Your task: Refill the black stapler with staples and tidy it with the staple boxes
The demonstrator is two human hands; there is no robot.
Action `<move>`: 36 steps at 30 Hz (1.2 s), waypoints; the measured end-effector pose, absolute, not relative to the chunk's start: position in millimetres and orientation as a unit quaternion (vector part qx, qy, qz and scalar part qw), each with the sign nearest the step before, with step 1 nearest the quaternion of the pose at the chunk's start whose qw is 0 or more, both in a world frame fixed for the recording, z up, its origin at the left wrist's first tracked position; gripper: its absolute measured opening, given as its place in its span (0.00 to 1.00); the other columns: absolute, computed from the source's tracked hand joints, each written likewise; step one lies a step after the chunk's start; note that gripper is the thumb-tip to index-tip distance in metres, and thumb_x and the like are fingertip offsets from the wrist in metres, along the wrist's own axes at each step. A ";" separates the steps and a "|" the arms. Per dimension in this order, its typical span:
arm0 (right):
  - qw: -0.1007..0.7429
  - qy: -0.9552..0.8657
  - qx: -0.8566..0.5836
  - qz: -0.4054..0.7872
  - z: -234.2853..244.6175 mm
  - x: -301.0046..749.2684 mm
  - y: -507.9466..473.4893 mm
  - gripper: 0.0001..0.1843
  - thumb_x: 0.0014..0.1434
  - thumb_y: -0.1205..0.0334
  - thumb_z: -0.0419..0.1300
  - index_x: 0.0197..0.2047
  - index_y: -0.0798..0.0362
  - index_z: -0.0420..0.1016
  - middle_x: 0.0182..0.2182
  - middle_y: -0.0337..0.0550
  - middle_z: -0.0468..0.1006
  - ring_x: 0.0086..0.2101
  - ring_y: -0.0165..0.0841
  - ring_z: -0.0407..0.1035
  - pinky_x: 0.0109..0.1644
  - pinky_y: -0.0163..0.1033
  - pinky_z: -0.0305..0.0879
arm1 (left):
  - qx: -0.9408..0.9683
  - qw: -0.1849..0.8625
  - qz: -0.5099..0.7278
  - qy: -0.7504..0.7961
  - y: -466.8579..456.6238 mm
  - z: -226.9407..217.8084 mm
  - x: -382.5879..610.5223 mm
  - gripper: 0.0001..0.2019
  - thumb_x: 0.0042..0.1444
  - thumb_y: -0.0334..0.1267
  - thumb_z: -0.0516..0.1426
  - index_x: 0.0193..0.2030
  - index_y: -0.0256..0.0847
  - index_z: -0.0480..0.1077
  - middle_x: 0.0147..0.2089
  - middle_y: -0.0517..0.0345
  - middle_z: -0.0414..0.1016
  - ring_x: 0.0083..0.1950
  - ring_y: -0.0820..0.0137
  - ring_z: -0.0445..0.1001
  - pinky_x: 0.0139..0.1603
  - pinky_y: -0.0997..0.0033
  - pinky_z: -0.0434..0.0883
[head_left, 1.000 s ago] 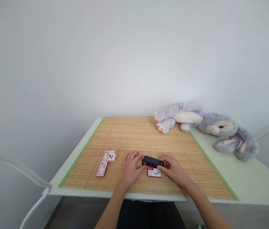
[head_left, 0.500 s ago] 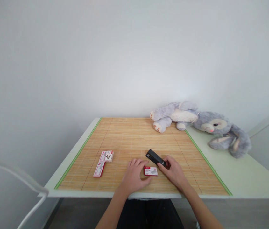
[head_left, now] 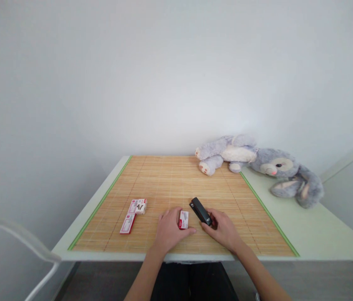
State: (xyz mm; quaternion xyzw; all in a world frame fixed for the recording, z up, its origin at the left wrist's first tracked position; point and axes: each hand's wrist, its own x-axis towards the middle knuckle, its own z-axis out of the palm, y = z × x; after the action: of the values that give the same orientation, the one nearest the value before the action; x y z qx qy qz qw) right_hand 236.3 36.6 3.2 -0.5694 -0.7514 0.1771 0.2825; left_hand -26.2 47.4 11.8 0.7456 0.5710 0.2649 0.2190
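Observation:
My right hand [head_left: 223, 230] has its thumb and fingers closed round the rear end of a black stapler [head_left: 200, 211], which lies slantwise with its front end pointing up and left. A small red-and-white staple box [head_left: 184, 220] sits just left of the stapler, now turned on end. My left hand [head_left: 170, 229] is curled about that box, fingers at its far end and thumb along its near end; its left part is hidden behind the hand. Further left, red-and-white boxes [head_left: 128, 224] lie together, with a small box bearing a dark stapler picture [head_left: 141, 206] against them.
A bamboo mat [head_left: 163, 179] with green edging covers much of the white table [head_left: 320, 238]. A grey plush rabbit [head_left: 239, 154] lies across the back right, over the mat's edge. At the left, a white cable-like tube [head_left: 22, 234] curves past the table's corner.
My left hand has closed in on the staple box, which has turned and shifted left. The stapler has swung to a steeper angle in my right hand. The view has moved slightly.

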 end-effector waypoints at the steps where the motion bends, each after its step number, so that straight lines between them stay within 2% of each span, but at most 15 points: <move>1: 0.275 -0.759 -0.562 0.182 4.4 236.0 35.5 0.25 0.59 0.50 0.65 0.58 0.48 0.75 0.32 0.40 0.79 0.34 0.40 0.72 0.43 0.44 0.65 | 0.742 0.247 0.258 0.567 49.4 12.9 -30.5 0.45 0.42 0.62 0.71 0.66 0.48 0.69 0.50 0.52 0.80 0.51 0.53 0.76 0.56 0.54 0.66; 3: 0.264 -0.771 -0.548 0.191 7.2 235.6 33.6 0.30 0.57 0.49 0.68 0.61 0.48 0.73 0.32 0.40 0.79 0.35 0.41 0.72 0.44 0.45 0.65 | 0.749 0.292 0.245 0.541 53.0 15.5 -39.0 0.48 0.41 0.58 0.73 0.69 0.49 0.66 0.45 0.56 0.80 0.47 0.57 0.76 0.53 0.57 0.67; 7: 0.255 -0.789 -0.518 0.207 12.5 235.0 30.8 0.30 0.57 0.53 0.68 0.61 0.48 0.73 0.31 0.37 0.78 0.33 0.39 0.71 0.44 0.44 0.64 | 0.769 0.300 0.247 0.508 55.4 17.8 -46.2 0.36 0.46 0.50 0.71 0.64 0.52 0.71 0.43 0.60 0.79 0.45 0.60 0.76 0.52 0.59 0.67; 9: 0.253 -0.796 -0.507 0.212 13.5 234.7 30.2 0.27 0.57 0.54 0.68 0.59 0.48 0.74 0.30 0.36 0.77 0.33 0.37 0.71 0.44 0.43 0.63 | 0.766 0.290 0.252 0.516 54.5 16.6 -44.2 0.33 0.48 0.50 0.70 0.62 0.51 0.72 0.42 0.59 0.79 0.46 0.60 0.76 0.52 0.59 0.66; 14: 0.249 -0.799 -0.504 0.212 9.1 234.1 32.0 0.25 0.54 0.49 0.72 0.53 0.47 0.76 0.29 0.34 0.76 0.32 0.36 0.70 0.44 0.42 0.61 | 0.765 0.275 0.257 0.522 53.1 13.4 -38.9 0.33 0.47 0.50 0.71 0.62 0.51 0.72 0.45 0.58 0.79 0.48 0.58 0.75 0.53 0.59 0.64; 21: 0.242 -0.791 -0.525 0.200 2.4 225.1 36.2 0.28 0.55 0.45 0.72 0.55 0.46 0.76 0.28 0.34 0.76 0.31 0.36 0.69 0.42 0.41 0.60 | 0.781 0.270 0.240 0.510 53.4 16.5 -36.2 0.33 0.47 0.51 0.71 0.61 0.52 0.73 0.47 0.59 0.79 0.49 0.58 0.74 0.53 0.61 0.63; 26: 0.253 -0.788 -0.523 0.205 2.1 222.6 36.6 0.27 0.57 0.48 0.72 0.56 0.48 0.76 0.26 0.33 0.74 0.29 0.35 0.68 0.40 0.40 0.60 | 0.788 0.253 0.239 0.509 50.4 16.6 -24.5 0.31 0.49 0.47 0.70 0.61 0.53 0.72 0.53 0.59 0.78 0.53 0.59 0.73 0.56 0.61 0.61; 30: 0.256 -0.785 -0.523 0.213 1.7 223.7 35.6 0.23 0.58 0.50 0.70 0.54 0.48 0.76 0.25 0.32 0.73 0.28 0.34 0.68 0.40 0.40 0.59 | 0.789 0.237 0.241 0.513 47.9 17.7 -18.4 0.31 0.49 0.45 0.69 0.62 0.53 0.71 0.54 0.59 0.78 0.54 0.60 0.72 0.56 0.61 0.60; 36: 0.260 -0.783 -0.524 0.210 0.2 223.7 35.3 0.23 0.58 0.53 0.70 0.55 0.48 0.75 0.25 0.30 0.73 0.28 0.33 0.68 0.40 0.40 0.59 | 0.788 0.221 0.248 0.519 44.7 18.9 -15.2 0.30 0.50 0.45 0.69 0.61 0.52 0.72 0.54 0.57 0.78 0.55 0.58 0.72 0.55 0.60 0.61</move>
State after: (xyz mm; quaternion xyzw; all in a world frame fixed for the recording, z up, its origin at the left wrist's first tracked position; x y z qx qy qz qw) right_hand 223.7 35.3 0.2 -0.5245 -0.7832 0.2101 0.2596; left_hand -15.2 44.7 18.9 0.7877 0.5190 0.2479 0.2209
